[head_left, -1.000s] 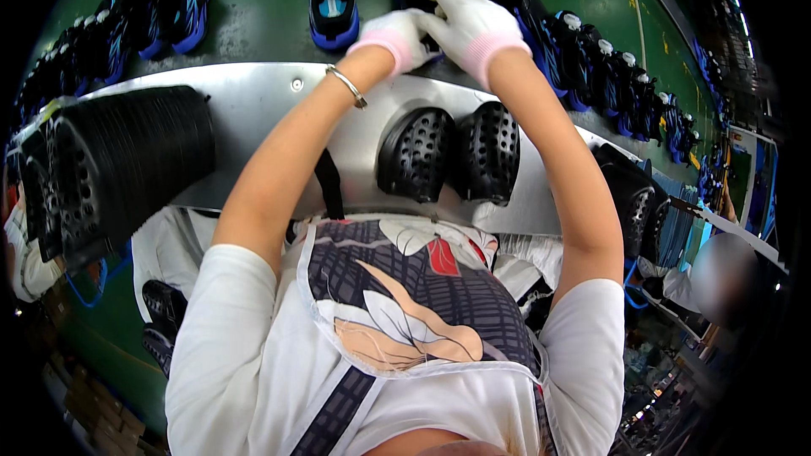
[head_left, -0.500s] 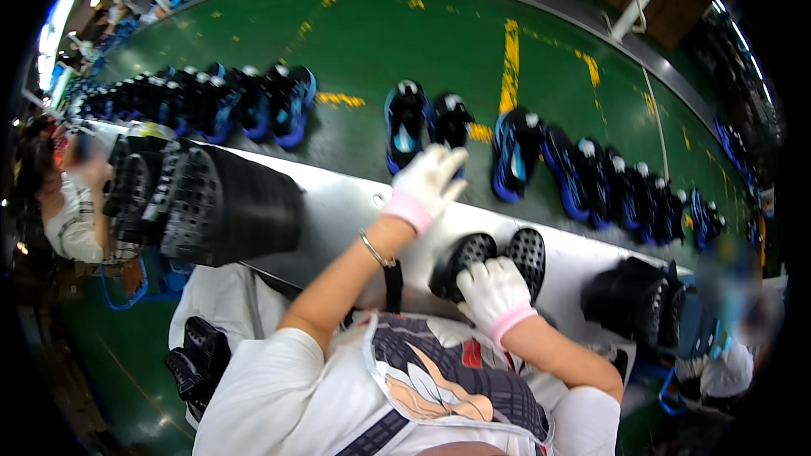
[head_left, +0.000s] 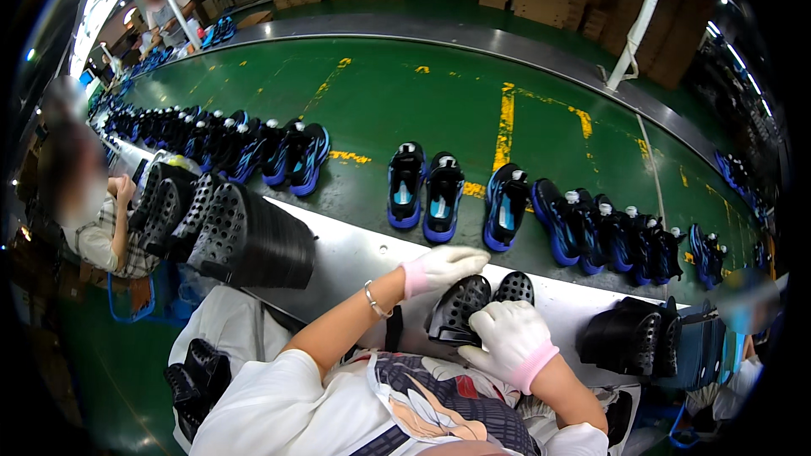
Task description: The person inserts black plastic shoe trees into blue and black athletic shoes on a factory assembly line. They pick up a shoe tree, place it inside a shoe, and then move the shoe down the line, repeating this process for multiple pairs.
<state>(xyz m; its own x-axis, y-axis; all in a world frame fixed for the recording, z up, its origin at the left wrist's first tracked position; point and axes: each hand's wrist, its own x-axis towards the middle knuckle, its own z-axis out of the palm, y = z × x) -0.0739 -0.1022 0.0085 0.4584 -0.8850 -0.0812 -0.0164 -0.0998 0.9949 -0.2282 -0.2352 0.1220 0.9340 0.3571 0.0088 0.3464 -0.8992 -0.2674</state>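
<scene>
My left hand [head_left: 443,270], in a white glove with a pink cuff, stretches its fingers forward, held together, just behind the pieces on the metal bench [head_left: 355,266]. Nothing shows in its grasp. Two black, shoe-front-shaped inserts with round holes lie ahead of me: the left insert [head_left: 463,302] and the right insert [head_left: 514,286]. My gloved right hand [head_left: 511,333] curls its fingers over their near side, covering part of both. Its fingertips are partly hidden. Beyond the bench stand a pair of black and blue sneakers [head_left: 441,196] and a single sneaker [head_left: 504,209] on the green surface.
Stacks of black perforated inserts stand at the bench's left [head_left: 253,236] and right [head_left: 621,338]. Rows of sneakers [head_left: 287,156] line the green surface [head_left: 405,101]. People sit at both sides. Black perforated pieces [head_left: 198,371] lie on white cloth at lower left.
My left hand has drawn back from over the pair of sneakers to the bench beside the inserts. The right hand stays on the inserts. The view has tilted up.
</scene>
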